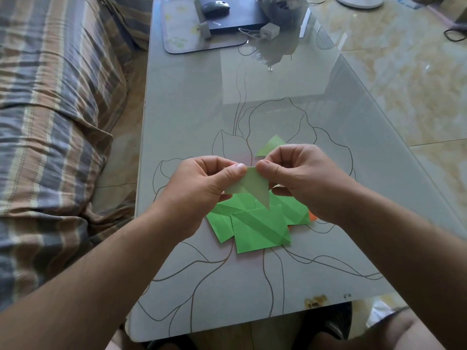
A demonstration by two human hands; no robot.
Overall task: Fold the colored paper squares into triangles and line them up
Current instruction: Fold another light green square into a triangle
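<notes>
A pale green folded paper [249, 186] hangs in the air above the glass table [192, 117], pointing down. My left hand [202, 185] pinches its left top edge and my right hand [300, 173] pinches its right top edge. Below them lies a loose pile of creased green paper squares [260, 228], with a bit of orange paper [312, 217] peeking out at the right. A folded green triangle [270, 145] lies on the table just beyond my right hand, partly hidden by it.
A striped sofa [50, 122] runs along the left of the table. At the far end are a mat [177, 29], a dark laptop [242, 18] with a mouse [216, 6], a white charger [269, 30] and a plant pot [285, 8]. Tiled floor lies to the right.
</notes>
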